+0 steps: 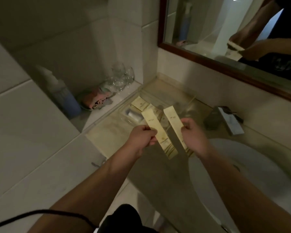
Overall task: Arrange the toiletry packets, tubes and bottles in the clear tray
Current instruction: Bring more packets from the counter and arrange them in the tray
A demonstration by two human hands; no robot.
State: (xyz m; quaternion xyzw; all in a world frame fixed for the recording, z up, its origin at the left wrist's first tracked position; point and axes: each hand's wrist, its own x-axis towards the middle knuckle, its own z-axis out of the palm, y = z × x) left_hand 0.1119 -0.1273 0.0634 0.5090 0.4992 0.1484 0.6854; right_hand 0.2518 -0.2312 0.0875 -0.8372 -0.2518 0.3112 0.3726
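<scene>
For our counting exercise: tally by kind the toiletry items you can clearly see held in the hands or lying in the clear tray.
Long cream packets held in the hands: 2, left one and right one
Cream packets in the clear tray: 1
Small white bottles in the tray: 1
Total: 4; anything else in the tray is too blurred to count.

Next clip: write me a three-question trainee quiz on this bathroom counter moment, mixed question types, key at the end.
1. True or false: each hand holds one long cream packet.
2. What lies in the clear tray? A) a small white bottle B) a toothbrush C) a razor
3. Where do the drinking glasses stand?

Key
1. True: left hand holds the left packet, right hand holds the right packet.
2. A, the small white bottle.
3. The glasses stand on the corner ledge, left of the mirror.
</scene>
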